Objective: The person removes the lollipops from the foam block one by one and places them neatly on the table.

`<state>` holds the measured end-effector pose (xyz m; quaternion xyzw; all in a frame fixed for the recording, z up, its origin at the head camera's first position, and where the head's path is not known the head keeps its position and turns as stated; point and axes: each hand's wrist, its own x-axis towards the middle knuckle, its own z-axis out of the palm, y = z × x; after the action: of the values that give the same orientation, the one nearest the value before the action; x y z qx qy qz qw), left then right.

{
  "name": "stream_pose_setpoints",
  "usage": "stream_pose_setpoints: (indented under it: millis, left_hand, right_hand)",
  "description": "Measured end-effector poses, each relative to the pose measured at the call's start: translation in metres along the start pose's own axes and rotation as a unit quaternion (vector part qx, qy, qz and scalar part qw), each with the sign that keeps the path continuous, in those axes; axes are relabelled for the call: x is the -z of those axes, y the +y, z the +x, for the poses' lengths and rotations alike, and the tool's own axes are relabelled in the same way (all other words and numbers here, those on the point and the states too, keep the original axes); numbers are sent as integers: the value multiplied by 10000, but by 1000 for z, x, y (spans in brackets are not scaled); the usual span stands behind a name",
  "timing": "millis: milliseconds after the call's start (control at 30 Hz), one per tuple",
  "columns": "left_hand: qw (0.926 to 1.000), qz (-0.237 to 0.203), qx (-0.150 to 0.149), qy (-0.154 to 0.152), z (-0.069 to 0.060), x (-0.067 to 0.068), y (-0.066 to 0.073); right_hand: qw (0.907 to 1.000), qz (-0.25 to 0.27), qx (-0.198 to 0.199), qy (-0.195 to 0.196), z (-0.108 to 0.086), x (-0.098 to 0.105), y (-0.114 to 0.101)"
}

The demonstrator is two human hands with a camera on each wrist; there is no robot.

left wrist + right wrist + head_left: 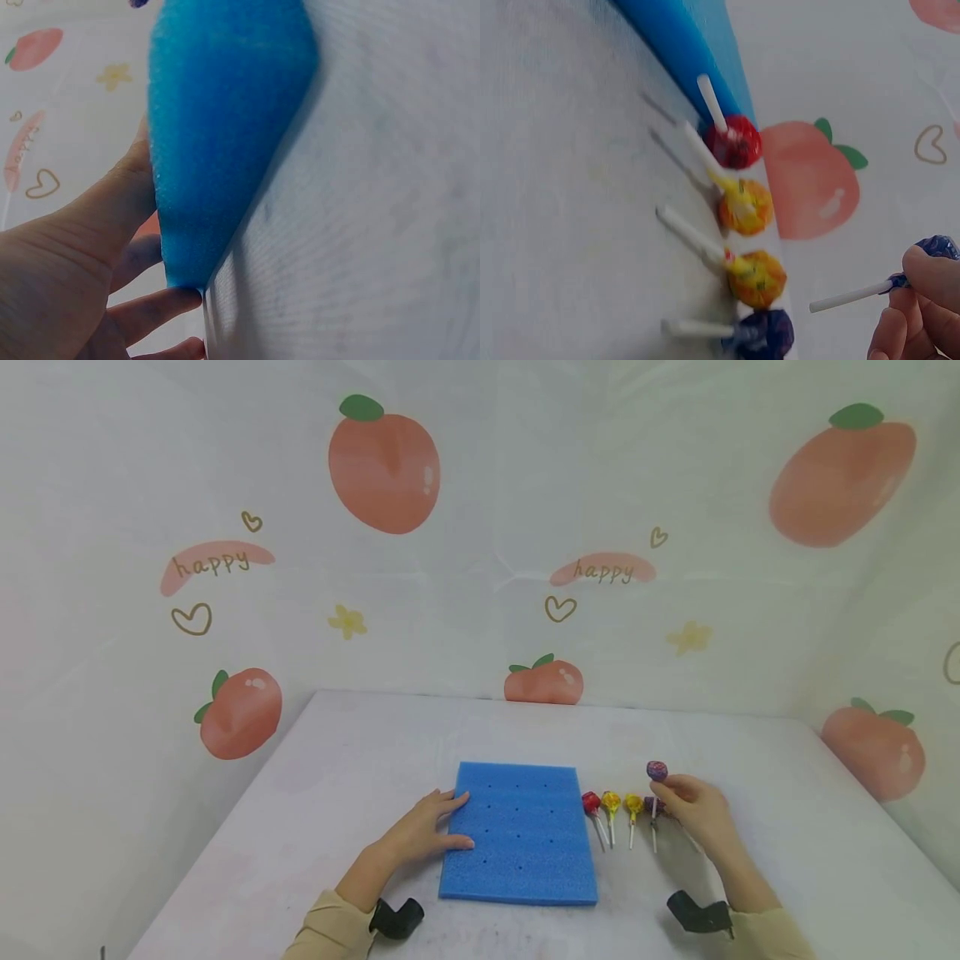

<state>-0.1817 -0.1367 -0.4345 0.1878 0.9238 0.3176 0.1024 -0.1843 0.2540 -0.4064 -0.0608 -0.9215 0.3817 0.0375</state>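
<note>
My right hand [697, 810] pinches a purple-wrapped lollipop [657, 770] just below its candy head, its white stick pointing down, above the table. My left hand [420, 831] rests at the left edge of a blue foam board [517, 882], thumb and a finger over its top, other fingers at its side. Small holes dot the board in rows. Right of the board lie a red lollipop [591, 802], a yellow lollipop [611, 801], another yellow lollipop [633, 804] and a purple lollipop [769, 335], sticks toward me. My right hand partly hides the area beyond them.
A white cloth covers the table [360, 735]. Behind and beside it hangs a white curtain [465, 610] printed with peaches, hearts and flowers. A black wrist mount [397, 918] sits at each sleeve cuff.
</note>
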Motion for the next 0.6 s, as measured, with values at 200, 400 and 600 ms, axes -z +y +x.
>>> stream_pose_setpoints:
  millis: [200,400,600]
  left_hand:
    - [10000,-8,18,-11,0,0,1]
    - [10000,-23,-1,2,0,1,2]
    - [10000,17,33,-5,-1,1,2]
  right_hand:
    - [9996,-237,-166,46,0,12,16]
    - [9987,-332,-395,-39,-1,26,29]
    - [9973,-397,-609,78,-2,39,38]
